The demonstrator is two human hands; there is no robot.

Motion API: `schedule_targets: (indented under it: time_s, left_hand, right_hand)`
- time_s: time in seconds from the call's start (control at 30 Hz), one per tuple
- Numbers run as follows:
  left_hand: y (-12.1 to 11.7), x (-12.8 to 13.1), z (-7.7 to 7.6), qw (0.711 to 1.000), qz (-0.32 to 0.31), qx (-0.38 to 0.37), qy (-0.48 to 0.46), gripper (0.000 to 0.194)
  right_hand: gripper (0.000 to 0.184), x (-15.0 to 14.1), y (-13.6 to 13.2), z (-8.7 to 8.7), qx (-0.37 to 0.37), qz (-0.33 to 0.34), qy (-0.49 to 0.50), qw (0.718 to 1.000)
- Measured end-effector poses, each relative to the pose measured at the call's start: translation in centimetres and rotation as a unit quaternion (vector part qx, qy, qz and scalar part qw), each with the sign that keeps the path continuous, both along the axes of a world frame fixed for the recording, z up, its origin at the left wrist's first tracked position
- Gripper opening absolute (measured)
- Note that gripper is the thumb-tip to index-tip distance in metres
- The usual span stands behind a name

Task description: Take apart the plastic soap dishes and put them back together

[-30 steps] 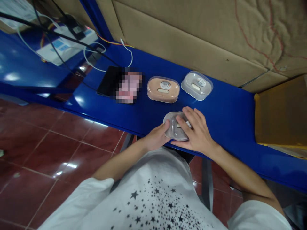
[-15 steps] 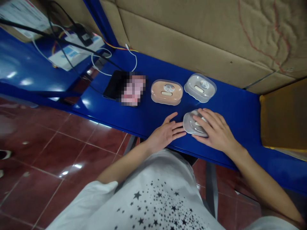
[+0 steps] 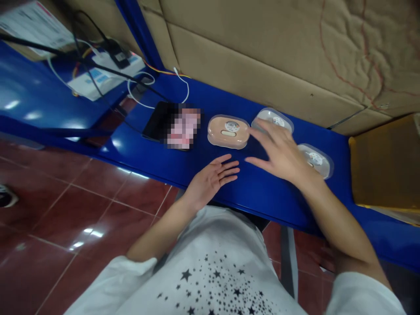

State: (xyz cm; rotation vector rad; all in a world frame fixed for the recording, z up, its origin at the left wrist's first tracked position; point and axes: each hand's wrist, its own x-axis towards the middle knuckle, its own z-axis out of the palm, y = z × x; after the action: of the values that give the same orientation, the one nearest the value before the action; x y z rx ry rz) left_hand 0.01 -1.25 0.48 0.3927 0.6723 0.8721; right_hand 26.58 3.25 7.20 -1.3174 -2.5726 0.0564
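Note:
Three small oval boxes with clear lids lie on a blue table [image 3: 262, 192]. The peach box [image 3: 228, 131] is at the middle. A grey box [image 3: 274, 119] lies behind my right hand, partly hidden by it. A second grey box [image 3: 316, 160] rests to the right, just past my right wrist. My right hand [image 3: 278, 153] hovers over the table with fingers spread, holding nothing, its fingertips near the peach box. My left hand [image 3: 211, 179] rests at the table's front edge, palm turned up, fingers apart and empty.
A black tablet [image 3: 164, 120] with a blurred screen lies left of the boxes. White cables and a power strip [image 3: 98, 72] sit at the far left. Cardboard sheets [image 3: 278, 57] line the back, and a brown box [image 3: 387, 166] stands at the right. Red tiled floor is below.
My right hand slid the grey box from the front edge to the right, let go of it and moved left toward the other boxes. My left hand came off the box and opened.

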Motion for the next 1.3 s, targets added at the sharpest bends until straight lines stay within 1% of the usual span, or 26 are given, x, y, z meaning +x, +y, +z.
schedule_targets:
  time_s: [0.03, 0.1, 0.17, 0.23, 0.3, 0.37, 0.43, 0.5, 0.53, 0.6, 0.63, 0.7, 0.77, 0.83, 0.9, 0.97, 1.0, 1.03, 1.1, 1.13, 1.17, 1.23, 1.3]
  left_hand:
    - [0.0, 0.1, 0.0, 1.000, 0.001, -0.005, -0.008, 0.046]
    - [0.1, 0.1, -0.1, 0.999, 0.003, -0.019, -0.031, 0.047]
    - [0.3, 0.1, 0.0, 0.997, 0.007, -0.042, -0.057, 0.050]
    - [0.6, 0.0, 0.1, 0.994, 0.011, -0.066, -0.084, 0.054]
    - [0.9, -0.1, 0.2, 0.990, 0.020, -0.083, -0.109, 0.062]
    - [1.1, -0.2, 0.1, 0.987, 0.031, -0.094, -0.128, 0.069]
    - [1.3, -0.2, 0.0, 0.984, 0.041, -0.099, -0.141, 0.075]
    - [1.3, -0.2, -0.2, 0.983, 0.041, -0.102, -0.147, 0.072]
    - [1.3, -0.2, -0.3, 0.983, 0.040, -0.102, -0.148, 0.068]
    - [1.3, -0.3, -0.5, 0.982, 0.036, -0.104, -0.151, 0.058]
    - [1.2, -0.3, -0.6, 0.982, 0.035, -0.106, -0.153, 0.054]
    - [1.2, -0.4, -0.8, 0.982, 0.030, -0.107, -0.156, 0.052]
    - [1.1, -0.5, -0.9, 0.982, 0.023, -0.105, -0.153, 0.053]
    - [1.1, -0.5, -0.9, 0.984, 0.022, -0.101, -0.145, 0.052]
    - [1.0, -0.5, -0.9, 0.987, 0.022, -0.094, -0.129, 0.050]
    - [1.0, -0.5, -0.9, 0.991, 0.018, -0.080, -0.106, 0.050]
    - [1.0, -0.5, -0.9, 0.993, 0.014, -0.071, -0.096, 0.051]
    - [1.0, -0.5, -0.8, 0.994, 0.009, -0.064, -0.088, 0.053]
    - [1.1, -0.4, -0.8, 0.995, 0.004, -0.055, -0.081, 0.056]
    - [1.1, -0.4, -0.7, 0.995, 0.005, -0.055, -0.081, 0.057]
    - [1.1, -0.3, -0.6, 0.995, 0.009, -0.058, -0.082, 0.057]
    - [0.9, -0.3, -0.5, 0.994, 0.024, -0.068, -0.080, 0.055]
    - [0.2, -0.4, -0.2, 0.994, 0.038, -0.074, -0.071, 0.052]
  right_hand:
    - [0.080, -2.1, 1.6, -0.2, -0.009, 0.013, -0.010, 1.000]
    - [0.091, -5.3, 4.6, -0.8, -0.034, 0.009, -0.036, 0.999]
    - [0.100, -7.0, 6.5, -1.2, -0.077, -0.014, -0.056, 0.995]
    - [0.102, -7.3, 7.3, -1.1, -0.128, -0.037, -0.055, 0.990]
    - [0.099, -6.8, 7.1, -0.4, -0.179, -0.040, -0.029, 0.983]
    - [0.099, -6.0, 6.3, 0.7, -0.240, -0.021, 0.007, 0.970]
    - [0.102, -5.4, 5.6, 1.7, -0.311, 0.008, 0.028, 0.950]
    - [0.103, -5.0, 5.4, 2.2, -0.356, 0.038, 0.043, 0.933]
    - [0.100, -4.9, 5.5, 2.2, -0.364, 0.051, 0.055, 0.928]
    - [0.093, -4.9, 6.1, 1.7, -0.345, 0.056, 0.085, 0.933]
    - [0.091, -4.9, 6.6, 1.1, -0.321, 0.042, 0.097, 0.941]
    - [0.091, -5.1, 7.5, -0.3, -0.258, -0.011, 0.097, 0.961]
    - [0.094, -5.3, 8.3, -1.8, -0.214, -0.053, 0.071, 0.973]
    - [0.094, -5.4, 8.8, -3.0, -0.204, -0.064, 0.049, 0.976]
    - [0.092, -5.4, 8.8, -3.6, -0.206, -0.064, 0.036, 0.976]
    - [0.092, -5.4, 8.6, -3.3, -0.195, -0.074, 0.025, 0.978]
    - [0.088, -5.4, 8.3, -2.9, -0.183, -0.075, 0.022, 0.980]
    - [0.081, -5.4, 8.0, -2.4, -0.168, -0.068, 0.024, 0.983]
    - [0.060, -5.6, 7.0, -1.1, -0.150, -0.024, 0.042, 0.987]
    - [0.052, -5.7, 6.3, -0.5, -0.156, 0.009, 0.047, 0.987]
    - [0.048, -5.9, 5.5, 0.1, -0.168, 0.044, 0.042, 0.984]
    - [0.051, -6.3, 3.5, 0.8, -0.183, 0.093, 0.010, 0.979]
    - [0.053, -6.7, 1.0, 0.8, -0.156, 0.108, -0.026, 0.982]
